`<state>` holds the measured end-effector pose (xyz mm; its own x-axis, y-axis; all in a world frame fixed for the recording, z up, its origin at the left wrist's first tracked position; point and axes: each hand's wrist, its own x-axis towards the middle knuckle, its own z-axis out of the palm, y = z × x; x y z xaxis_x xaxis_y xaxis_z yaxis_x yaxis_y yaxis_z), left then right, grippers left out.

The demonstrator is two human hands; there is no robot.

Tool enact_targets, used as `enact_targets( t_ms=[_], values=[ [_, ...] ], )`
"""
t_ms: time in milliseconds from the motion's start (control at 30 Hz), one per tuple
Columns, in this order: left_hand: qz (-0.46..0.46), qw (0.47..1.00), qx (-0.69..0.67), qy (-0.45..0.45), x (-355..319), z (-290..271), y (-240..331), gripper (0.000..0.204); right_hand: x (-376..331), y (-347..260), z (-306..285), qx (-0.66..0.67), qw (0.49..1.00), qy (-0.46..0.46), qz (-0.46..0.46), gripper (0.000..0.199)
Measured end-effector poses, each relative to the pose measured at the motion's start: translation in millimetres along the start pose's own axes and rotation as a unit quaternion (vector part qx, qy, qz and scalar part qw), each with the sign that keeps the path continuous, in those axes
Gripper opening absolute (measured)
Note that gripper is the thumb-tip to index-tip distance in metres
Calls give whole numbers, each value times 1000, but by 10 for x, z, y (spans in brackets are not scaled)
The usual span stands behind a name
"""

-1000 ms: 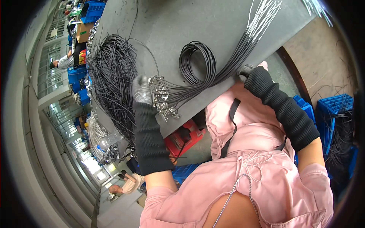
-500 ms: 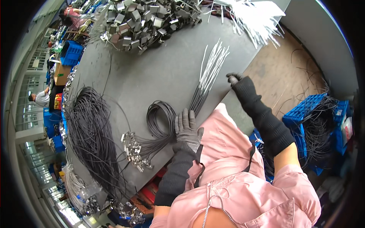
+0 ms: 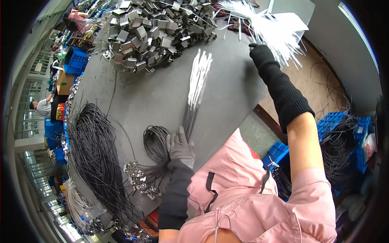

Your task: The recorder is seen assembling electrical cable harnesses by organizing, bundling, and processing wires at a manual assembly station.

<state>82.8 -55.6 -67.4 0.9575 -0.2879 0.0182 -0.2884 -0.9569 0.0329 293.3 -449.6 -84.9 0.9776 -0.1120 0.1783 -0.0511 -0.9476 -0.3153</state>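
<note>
The person's left hand (image 3: 180,148) lies palm down, fingers slightly apart, on 1 coiled black cable bundle (image 3: 151,146) on the grey table (image 3: 231,93); the right hand (image 3: 254,46) is near the white strips (image 3: 279,36), whether its fingers pinch anything cannot be told

We record bright, diffuse light across the grey table (image 3: 231,97). White strips (image 3: 279,32) are overexposed, losing detail. A soft shadow darkens the tabletop beside the right sleeve (image 3: 279,85). Windows (image 3: 69,231) glare at lower left. Fisheye distortion bends outer edges inside black vignetting; we find far-left detail probably soft.
</note>
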Motion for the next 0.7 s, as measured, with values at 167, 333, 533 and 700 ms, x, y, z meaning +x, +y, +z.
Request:
enact_targets(
  t_ms=[167, 333, 533, 700],
  values=[
    [-9, 998, 32, 54, -86, 156, 183, 60, 430, -424, 293, 63, 987, -127, 73, 41],
    [-13, 998, 32, 61, -40, 176, 139, 55, 631, -881, 241, -8, 971, -199, 132, 54],
    [-13, 998, 13, 63, 15, 198, 151, 56, 711, -569, 554, -38, 991, -103, 72, 53],
    [-10, 997, 15, 78, 9, 218, 170, 57, 261, -310, 661, -114, 980, 5, -160, 39]
  ],
)
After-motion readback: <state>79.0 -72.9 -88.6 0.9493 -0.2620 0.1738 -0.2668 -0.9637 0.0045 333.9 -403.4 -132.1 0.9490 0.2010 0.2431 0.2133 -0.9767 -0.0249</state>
